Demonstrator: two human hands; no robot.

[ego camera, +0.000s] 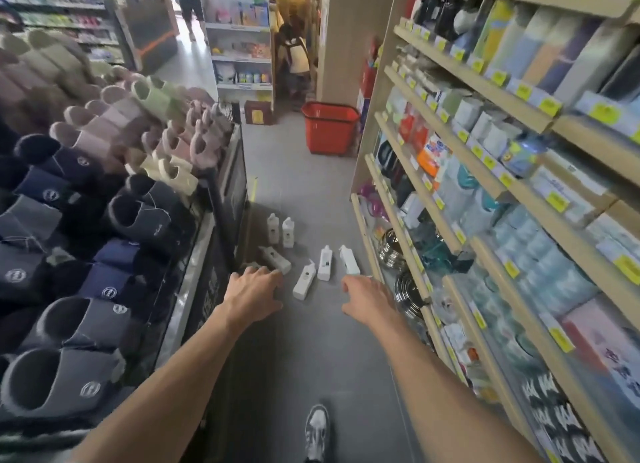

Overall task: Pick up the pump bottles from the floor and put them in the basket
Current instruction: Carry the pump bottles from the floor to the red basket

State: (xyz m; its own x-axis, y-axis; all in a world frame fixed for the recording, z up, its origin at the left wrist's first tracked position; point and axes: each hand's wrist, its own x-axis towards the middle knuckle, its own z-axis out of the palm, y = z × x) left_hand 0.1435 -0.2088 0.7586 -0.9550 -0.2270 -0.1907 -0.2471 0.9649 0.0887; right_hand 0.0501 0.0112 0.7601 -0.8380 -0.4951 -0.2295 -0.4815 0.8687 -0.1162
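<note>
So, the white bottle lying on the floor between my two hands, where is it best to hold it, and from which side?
Probably best round the middle of the body of the bottle, coming down from above. It lies flat on the floor, pump end away from you, so both long sides are free to grip.

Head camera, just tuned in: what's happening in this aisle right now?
A person has both bare hands stretched out toward white pump bottles scattered on the grey floor of a shop aisle. The left hand and right hand are open and hold nothing. Two bottles stand upright and the others lie on their sides. The red basket stands farther down the aisle, well away from the bottles.
</note>
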